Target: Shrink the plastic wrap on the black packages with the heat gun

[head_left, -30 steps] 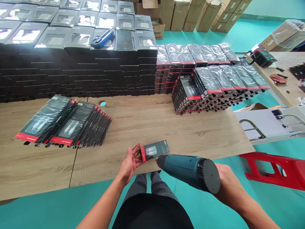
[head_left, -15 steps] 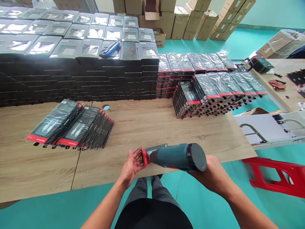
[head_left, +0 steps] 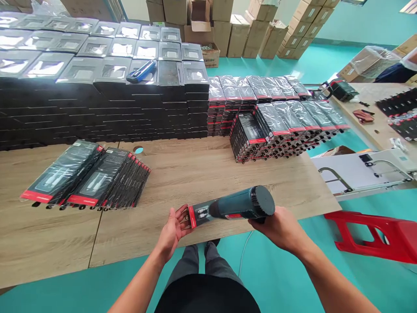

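Head cam: R hand (head_left: 282,227) clenched on grip of teal heat gun (head_left: 243,207); gun long axis approx. horizontal, nozzle pointing left, black rear cap to right. L hand (head_left: 173,229) grasps red end of black cable pack (head_left: 199,214) w/ fingertips, pack long axis left-right, at near edge of wooden table (head_left: 195,174). Nozzle sits just over pack. Fanned row of same packs (head_left: 87,180) well apart, far left.

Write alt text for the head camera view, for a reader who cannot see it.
A person's right hand aims a teal heat gun at a small black-and-red package that the left hand holds at the near edge of a wooden table. Rows of similar packages and tall black stacks lie beyond.
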Action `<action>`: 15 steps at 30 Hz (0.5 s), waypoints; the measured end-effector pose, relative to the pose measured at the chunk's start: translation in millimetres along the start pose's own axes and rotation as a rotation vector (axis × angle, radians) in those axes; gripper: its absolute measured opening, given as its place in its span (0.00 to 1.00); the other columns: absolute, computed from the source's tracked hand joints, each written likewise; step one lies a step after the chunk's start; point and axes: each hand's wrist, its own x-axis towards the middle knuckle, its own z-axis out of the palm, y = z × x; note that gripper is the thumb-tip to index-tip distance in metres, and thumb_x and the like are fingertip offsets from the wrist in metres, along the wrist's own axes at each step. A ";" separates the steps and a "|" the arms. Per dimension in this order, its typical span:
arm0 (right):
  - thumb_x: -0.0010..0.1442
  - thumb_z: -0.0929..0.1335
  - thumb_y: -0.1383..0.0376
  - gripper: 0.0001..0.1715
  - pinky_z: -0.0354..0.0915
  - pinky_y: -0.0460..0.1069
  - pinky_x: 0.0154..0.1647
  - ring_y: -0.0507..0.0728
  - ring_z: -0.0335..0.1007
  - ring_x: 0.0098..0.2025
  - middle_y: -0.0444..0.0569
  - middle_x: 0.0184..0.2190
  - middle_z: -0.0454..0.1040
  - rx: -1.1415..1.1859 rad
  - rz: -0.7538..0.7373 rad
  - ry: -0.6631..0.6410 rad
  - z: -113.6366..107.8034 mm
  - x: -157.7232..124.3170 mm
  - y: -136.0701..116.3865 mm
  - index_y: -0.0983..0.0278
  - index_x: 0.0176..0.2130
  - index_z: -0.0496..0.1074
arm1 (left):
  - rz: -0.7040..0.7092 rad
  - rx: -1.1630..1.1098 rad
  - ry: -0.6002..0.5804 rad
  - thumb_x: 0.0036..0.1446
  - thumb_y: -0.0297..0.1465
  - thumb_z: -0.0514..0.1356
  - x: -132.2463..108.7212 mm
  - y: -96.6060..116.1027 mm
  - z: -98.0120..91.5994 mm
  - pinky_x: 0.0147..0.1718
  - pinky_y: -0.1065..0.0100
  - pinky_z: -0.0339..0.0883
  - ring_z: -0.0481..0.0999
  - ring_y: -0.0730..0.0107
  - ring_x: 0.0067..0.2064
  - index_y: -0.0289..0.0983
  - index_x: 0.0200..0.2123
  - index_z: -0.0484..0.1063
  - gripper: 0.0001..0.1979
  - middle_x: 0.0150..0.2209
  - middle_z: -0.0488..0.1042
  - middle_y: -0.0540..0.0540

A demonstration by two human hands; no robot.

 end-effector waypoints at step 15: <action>0.66 0.76 0.59 0.11 0.72 0.52 0.36 0.57 0.75 0.34 0.38 0.30 0.73 0.446 0.149 -0.020 22.7 -16.4 31.3 0.63 0.38 0.76 | 0.343 0.671 0.051 0.49 0.42 0.75 30.5 -20.8 -19.1 0.64 0.46 0.72 0.74 0.43 0.67 0.46 0.72 0.63 0.48 0.76 0.59 0.35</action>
